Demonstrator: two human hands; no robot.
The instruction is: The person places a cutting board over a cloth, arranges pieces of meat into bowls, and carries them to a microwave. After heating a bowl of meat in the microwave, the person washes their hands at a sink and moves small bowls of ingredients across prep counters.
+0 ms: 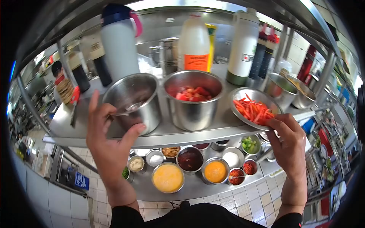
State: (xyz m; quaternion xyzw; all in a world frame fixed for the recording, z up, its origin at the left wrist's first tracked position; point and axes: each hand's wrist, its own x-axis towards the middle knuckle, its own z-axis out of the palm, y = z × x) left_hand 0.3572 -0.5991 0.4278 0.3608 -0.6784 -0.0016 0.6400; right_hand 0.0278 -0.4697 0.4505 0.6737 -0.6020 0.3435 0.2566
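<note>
My left hand (108, 140) is at the left steel pot (146, 116), its fingers apart and its thumb in front of the pot wall. Whether a fingertip touches the rim I cannot tell. Little shows inside that pot except a shiny patch at the bottom. My right hand (288, 146) pinches the near rim of a shallow steel bowl (243, 115) that is tilted toward me. Thin red pepper strips (253, 109) fill the bowl. Between the hands stands a second steel pot (192, 116) with red chopped pieces (194, 94) in it.
A steel shelf (178, 140) carries the pots. Behind them stand a large jug (121, 49), a white bottle (194, 40) and a squeeze bottle (242, 45). A red-headed spatula (75, 97) lies left. Below are several containers, including yellow liquid (167, 178) and dark sauce (190, 159).
</note>
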